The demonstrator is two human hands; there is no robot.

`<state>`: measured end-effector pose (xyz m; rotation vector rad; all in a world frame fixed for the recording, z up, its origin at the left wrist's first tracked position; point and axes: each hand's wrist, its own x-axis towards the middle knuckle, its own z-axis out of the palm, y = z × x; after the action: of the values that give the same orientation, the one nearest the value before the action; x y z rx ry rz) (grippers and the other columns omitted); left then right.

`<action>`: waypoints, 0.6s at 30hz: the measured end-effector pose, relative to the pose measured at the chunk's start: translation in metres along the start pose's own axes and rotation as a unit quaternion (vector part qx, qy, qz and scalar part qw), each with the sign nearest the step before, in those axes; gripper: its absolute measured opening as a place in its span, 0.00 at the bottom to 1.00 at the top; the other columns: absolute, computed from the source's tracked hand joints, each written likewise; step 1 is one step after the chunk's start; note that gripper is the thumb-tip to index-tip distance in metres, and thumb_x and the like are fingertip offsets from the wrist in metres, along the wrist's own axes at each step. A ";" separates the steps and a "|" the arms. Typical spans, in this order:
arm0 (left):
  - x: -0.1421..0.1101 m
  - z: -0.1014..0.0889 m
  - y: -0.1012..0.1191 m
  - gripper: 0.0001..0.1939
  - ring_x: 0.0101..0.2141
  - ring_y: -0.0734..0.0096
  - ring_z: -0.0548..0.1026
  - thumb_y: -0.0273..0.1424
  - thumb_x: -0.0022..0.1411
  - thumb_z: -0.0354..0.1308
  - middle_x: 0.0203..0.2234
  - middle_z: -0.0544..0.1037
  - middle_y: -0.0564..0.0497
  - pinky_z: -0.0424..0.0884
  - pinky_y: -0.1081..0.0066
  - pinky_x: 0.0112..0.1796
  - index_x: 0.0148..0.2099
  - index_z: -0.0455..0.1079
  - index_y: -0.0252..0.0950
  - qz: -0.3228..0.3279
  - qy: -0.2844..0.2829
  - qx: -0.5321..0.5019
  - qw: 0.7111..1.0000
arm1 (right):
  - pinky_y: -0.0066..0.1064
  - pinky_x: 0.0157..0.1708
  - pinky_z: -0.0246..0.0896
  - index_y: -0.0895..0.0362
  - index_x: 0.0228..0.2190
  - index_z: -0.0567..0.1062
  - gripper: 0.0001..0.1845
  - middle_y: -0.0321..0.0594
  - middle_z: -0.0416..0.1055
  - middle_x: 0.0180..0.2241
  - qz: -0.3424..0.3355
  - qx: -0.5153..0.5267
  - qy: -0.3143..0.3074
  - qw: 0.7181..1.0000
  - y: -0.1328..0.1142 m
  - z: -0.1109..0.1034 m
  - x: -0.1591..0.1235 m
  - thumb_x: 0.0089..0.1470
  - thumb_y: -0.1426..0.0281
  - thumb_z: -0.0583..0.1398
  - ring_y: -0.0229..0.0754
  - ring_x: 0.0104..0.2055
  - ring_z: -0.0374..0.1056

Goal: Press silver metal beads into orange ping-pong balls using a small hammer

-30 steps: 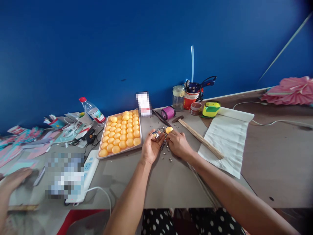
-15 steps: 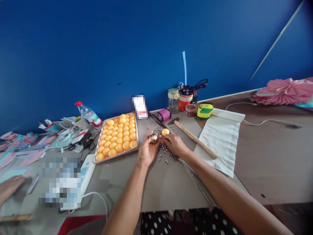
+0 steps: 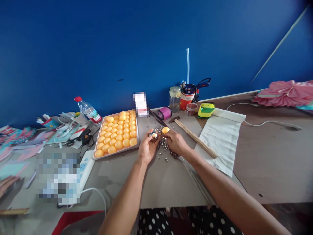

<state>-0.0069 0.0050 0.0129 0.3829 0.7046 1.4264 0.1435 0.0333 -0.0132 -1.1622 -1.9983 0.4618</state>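
Note:
My left hand is cupped palm up over the grey table, its fingers curled round a small shiny multicoloured ball. My right hand pinches an orange ball between its fingertips, close beside the left hand. Under and between both hands lies a heap of several small metal beads. Just left of my left hand stands a white tray filled with several orange balls.
A hammer lies on white cloth at the right. A jar, cup of tools, purple tape and a yellow-green thing stand at the wall. Left: a bottle, power strip, papers, another person's hand.
My hands have stayed together over the beads, shifting only slightly. The other person's hand at the far left has drawn back toward the frame's edge. The camera view has swung a little.

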 end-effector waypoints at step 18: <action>-0.002 0.000 -0.004 0.16 0.40 0.66 0.76 0.23 0.51 0.55 0.34 0.77 0.48 0.66 0.62 0.50 0.45 0.68 0.33 0.012 -0.015 0.051 0.999 | 0.27 0.23 0.58 0.55 0.33 0.75 0.12 0.33 0.72 0.21 0.181 0.200 0.003 0.963 -0.008 -0.009 0.001 0.47 0.72 0.54 0.35 0.19 0.64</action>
<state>-0.0036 0.0023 0.0110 0.4929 0.7514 1.4086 0.1455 0.0297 -0.0023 -1.2586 -1.5838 0.9957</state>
